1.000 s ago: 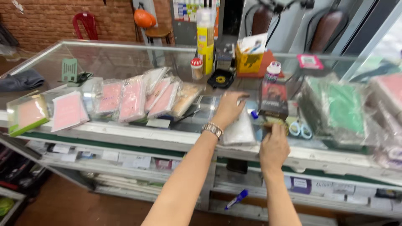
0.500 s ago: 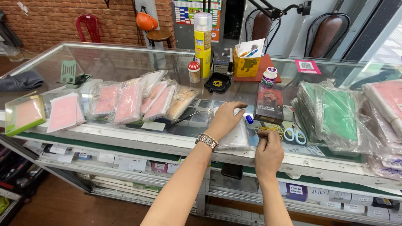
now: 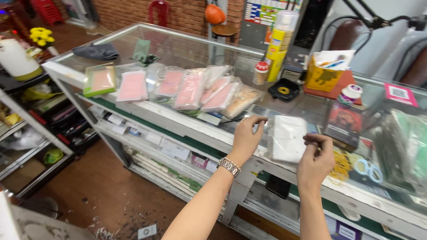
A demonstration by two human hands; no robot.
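- Both hands pinched the white, flat phone case in its clear plastic sleeve point(image 3: 288, 138) by its side edges: the left hand point(image 3: 247, 138) had thumb and forefinger closed on the left edge, the right hand point(image 3: 316, 159) had its fingertips closed on the right edge, other fingers curled in.
- Held that way, the sleeve hung just above the glass counter top point(image 3: 187, 49), near its front edge.
- With so light a pinch on slick plastic, it looked likely to slip and drop to the floor in front of the counter.
- Close to the right lay loose yellow rubber bands point(image 3: 341, 162) and pale-handled scissors point(image 3: 369, 169); a careless sweep could scatter them.
- Further left, the row of pink cases in clear sleeves point(image 3: 191, 89) overlapped loosely and might slide if nudged.
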